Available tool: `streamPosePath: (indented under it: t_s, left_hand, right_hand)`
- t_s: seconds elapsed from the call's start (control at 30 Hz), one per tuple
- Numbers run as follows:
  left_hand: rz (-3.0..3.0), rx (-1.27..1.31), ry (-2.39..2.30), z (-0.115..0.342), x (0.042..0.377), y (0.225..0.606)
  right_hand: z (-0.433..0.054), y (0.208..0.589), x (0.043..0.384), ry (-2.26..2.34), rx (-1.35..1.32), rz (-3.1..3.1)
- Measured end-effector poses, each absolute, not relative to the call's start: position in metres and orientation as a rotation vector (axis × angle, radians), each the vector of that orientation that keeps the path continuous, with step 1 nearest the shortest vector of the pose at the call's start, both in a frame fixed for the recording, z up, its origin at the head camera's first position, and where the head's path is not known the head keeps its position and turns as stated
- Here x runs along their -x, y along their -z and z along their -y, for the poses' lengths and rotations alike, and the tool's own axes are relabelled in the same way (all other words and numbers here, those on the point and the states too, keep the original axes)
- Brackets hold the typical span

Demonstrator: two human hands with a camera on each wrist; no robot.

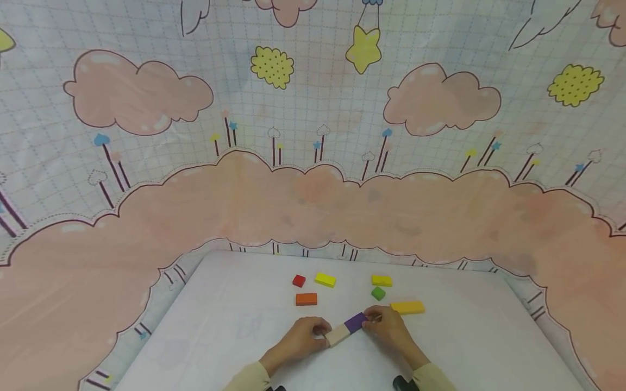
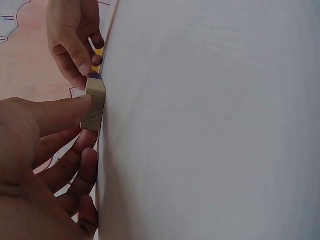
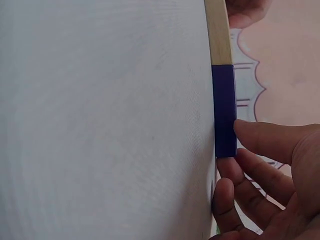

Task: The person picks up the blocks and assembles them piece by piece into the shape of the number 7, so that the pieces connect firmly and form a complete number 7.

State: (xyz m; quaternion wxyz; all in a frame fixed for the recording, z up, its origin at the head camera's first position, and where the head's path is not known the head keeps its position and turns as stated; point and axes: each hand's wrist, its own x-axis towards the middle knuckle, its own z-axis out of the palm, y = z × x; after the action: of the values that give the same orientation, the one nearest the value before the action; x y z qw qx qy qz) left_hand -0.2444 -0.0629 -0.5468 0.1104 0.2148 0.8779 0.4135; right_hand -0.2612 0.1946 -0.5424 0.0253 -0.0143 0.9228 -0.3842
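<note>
A plain wooden block and a purple block lie end to end on the white table, forming one slanting row. My left hand pinches the outer end of the wooden block; in the left wrist view its thumb presses the block while a fingertip touches the end. At the opposite end, my right hand holds the purple block. From the right wrist, the thumb sits on the purple block's side and fingers touch its end face. Between the two blocks I see no gap.
Beyond the hands lie an orange block, a red block, two yellow blocks and a green block. A longer yellow block is just past the right hand. Cloud-printed cloth rises behind the table.
</note>
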Motion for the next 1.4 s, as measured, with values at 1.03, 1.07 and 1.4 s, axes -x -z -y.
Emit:
streamPosePath:
  t_s: [1.03,1.07,1.4]
  left_hand:
    - [-2.622,-0.659,-1.163,0.044,0.232,0.548]
    - [-2.624,-0.650,-1.156,0.043,0.231,0.548]
    - [-2.632,-0.605,-1.097,0.037,0.230,0.548]
  right_hand:
    - [-0.194,0.544,0.267,1.172,0.050,-2.819]
    - [-0.194,0.544,0.267,1.167,0.049,-2.818]
    - [-0.193,0.542,0.265,1.161,0.037,-2.800]
